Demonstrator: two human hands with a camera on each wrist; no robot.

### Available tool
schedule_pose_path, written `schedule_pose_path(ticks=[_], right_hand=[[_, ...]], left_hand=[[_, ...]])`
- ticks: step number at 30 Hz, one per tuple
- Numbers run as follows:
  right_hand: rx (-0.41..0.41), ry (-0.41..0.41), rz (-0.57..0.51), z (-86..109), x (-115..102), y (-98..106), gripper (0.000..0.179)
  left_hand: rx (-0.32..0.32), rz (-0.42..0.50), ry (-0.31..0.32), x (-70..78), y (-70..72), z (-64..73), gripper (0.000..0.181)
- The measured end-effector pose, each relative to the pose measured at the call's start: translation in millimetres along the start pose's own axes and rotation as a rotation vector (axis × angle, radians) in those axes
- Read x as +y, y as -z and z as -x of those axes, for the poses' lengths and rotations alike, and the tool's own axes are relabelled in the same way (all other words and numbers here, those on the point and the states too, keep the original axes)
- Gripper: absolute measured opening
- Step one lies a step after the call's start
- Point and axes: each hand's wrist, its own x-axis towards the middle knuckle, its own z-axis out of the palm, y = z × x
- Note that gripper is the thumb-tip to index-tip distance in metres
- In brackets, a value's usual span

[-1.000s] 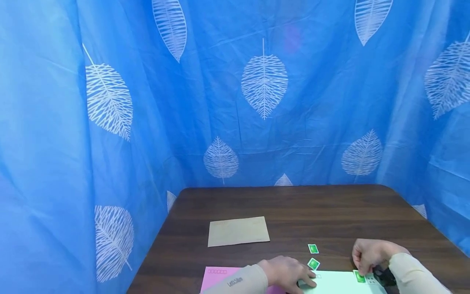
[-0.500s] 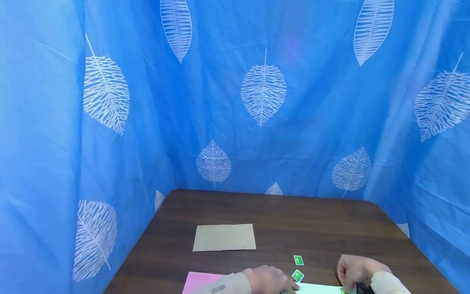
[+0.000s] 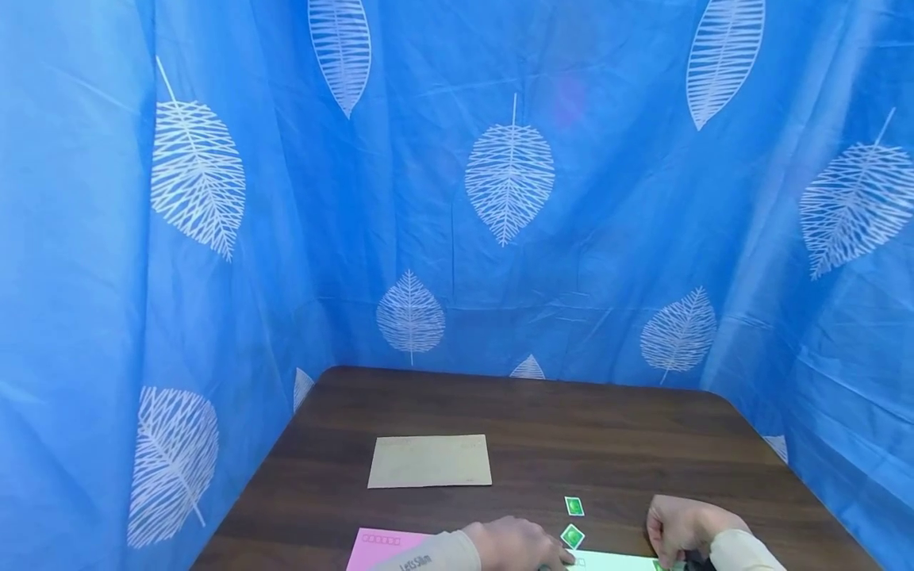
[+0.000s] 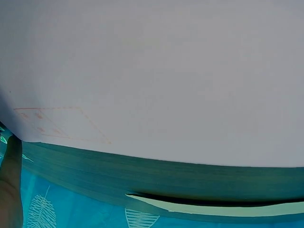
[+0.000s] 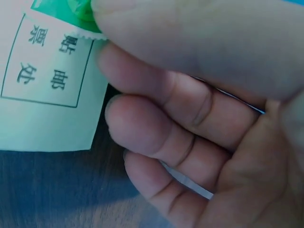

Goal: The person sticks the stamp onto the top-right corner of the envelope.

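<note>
- The right hand (image 3: pixel 681 530), one of two bare hands I can see, is at the lower right of the head view; its thumb and forefinger are closed together, pinching one green stamp (image 5: pixel 59 10), with the other three fingers (image 5: pixel 142 126) loosely curled.
- That stamp is at the top left of the right wrist view, lying over one light green envelope (image 3: pixel 607 561), right beside a printed box (image 5: pixel 47 61) with four characters in it.
- The left hand (image 3: pixel 517 546), bottom centre of the head view, rests with fingers loosely out on the same envelope's left end, gripping nothing that I can make out.
- Two more stamps lie loose above that envelope, the upper stamp (image 3: pixel 574 506) upright and the lower stamp (image 3: pixel 573 536) turned on its corner: three in all.
- Two other envelopes make three: a pink envelope (image 3: pixel 385 546) at bottom left, partly behind the left sleeve (image 3: pixel 435 555), and a beige envelope (image 3: pixel 430 461) further up.
- All of it sits on one dark wooden table (image 3: pixel 543 420).
- Around that hangs blue curtain (image 3: pixel 600 206) printed with white leaves, some cut off.
</note>
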Motion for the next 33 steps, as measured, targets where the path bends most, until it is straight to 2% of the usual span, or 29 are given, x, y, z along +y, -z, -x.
schedule_pose_path(ticks=[3, 7, 10, 15, 20, 24, 33], right_hand=[[0.000, -0.018, -0.008, -1.9, -2, 0, 0.014], [0.026, -0.087, 0.049, -6.3, -10, 7, 0.019], [0.054, -0.131, 0.086, -8.8, -15, 16, 0.024], [0.085, -0.147, 0.091, -9.2, -17, 34, 0.032], [0.097, -0.083, 0.147, -8.2, -14, 49, 0.034], [0.106, -0.035, 0.146, -5.8, -8, 54, 0.032], [-0.004, 0.124, 0.042, 4.9, 0, 50, 0.017]], left_hand=[[0.005, -0.013, -0.002, -0.4, 0.5, 2.9, 0.035], [0.005, 0.016, 0.011, -2.7, 3.7, 3.6, 0.042], [0.001, 0.012, 0.013, -6.3, 8.3, -0.1, 0.042], [0.015, -0.033, 0.012, -13.3, 20.2, -10.2, 0.051], [0.022, -0.039, 0.034, -18.8, 30.3, -18.3, 0.055], [0.004, -0.042, 0.028, -20.7, 33.4, -20.9, 0.056], [-0.016, -0.047, 0.031, -15.3, 30.4, -20.7, 0.055]])
